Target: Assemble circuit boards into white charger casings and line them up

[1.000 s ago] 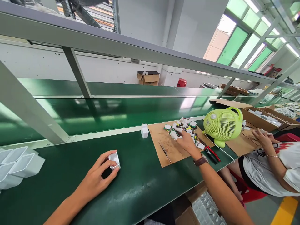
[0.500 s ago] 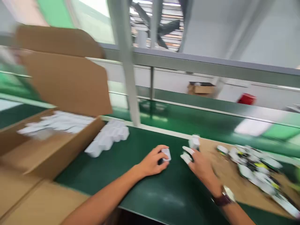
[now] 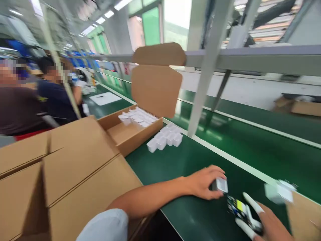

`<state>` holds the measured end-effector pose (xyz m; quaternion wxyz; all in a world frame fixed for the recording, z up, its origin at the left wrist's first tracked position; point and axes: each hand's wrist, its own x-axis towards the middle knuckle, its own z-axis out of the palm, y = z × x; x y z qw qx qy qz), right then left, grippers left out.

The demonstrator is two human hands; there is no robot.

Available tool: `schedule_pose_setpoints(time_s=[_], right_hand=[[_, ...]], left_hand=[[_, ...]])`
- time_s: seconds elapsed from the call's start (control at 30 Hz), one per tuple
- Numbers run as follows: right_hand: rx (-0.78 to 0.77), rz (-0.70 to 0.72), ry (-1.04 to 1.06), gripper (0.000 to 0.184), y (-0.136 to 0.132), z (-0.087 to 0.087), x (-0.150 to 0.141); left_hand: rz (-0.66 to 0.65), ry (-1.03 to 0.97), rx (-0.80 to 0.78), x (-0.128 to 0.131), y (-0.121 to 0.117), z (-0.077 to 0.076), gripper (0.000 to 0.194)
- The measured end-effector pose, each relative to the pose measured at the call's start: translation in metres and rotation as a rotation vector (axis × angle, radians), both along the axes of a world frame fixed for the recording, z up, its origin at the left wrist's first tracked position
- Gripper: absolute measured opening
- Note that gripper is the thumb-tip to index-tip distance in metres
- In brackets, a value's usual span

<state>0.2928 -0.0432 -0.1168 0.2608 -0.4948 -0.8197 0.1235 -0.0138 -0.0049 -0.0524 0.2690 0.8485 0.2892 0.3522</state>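
Note:
My left hand (image 3: 204,182) is closed around a small white open-topped plastic case (image 3: 222,185), low over the green table. Close by on the right, my right hand (image 3: 272,222), with white covers on its fingertips, grips a small electronic assembly (image 3: 239,209). That assembly has a dark circuit board, a yellow patch and white parts. A short gap separates it from the case. Several white plastic cases (image 3: 162,142) stand in rows beyond my left hand. Further right, another white piece (image 3: 279,191) is blurred.
An open cardboard box (image 3: 140,142) holding white parts stands at the left, its lid raised. Large closed cartons (image 3: 82,177) fill the near left. A post (image 3: 208,73) rises at the table's back edge. Brown cardboard (image 3: 304,217) lies far right. Co-workers (image 3: 56,90) sit at the far left.
The view has swung left, so the cartons and co-workers have come in and the pile of parts has left the picture. The assembly in my right hand shows more clearly, nearer the case.

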Motion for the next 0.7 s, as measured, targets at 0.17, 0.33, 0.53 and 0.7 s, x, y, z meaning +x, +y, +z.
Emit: schedule_pose_setpoints(time_s=[0.17,0.33,0.53,0.7], right_hand=[[-0.198,-0.084,0.022,0.063,-0.020,0.048,-0.019],[-0.176,0.002,0.083,0.056,-0.020,0.065,-0.032],[-0.125,0.083,0.088,0.066,-0.017,0.079,-0.035],[0.046,0.042,0.209,0.066,-0.015,0.089,-0.038]], left_hand=[[0.002,-0.005,-0.098,-0.006,0.012,0.014,0.067],[-0.008,0.035,-0.158,-0.006,0.012,0.017,0.076],[0.059,0.103,-0.273,-0.006,0.019,0.015,0.087],[0.079,0.107,-0.257,-0.003,0.020,0.010,0.082]])
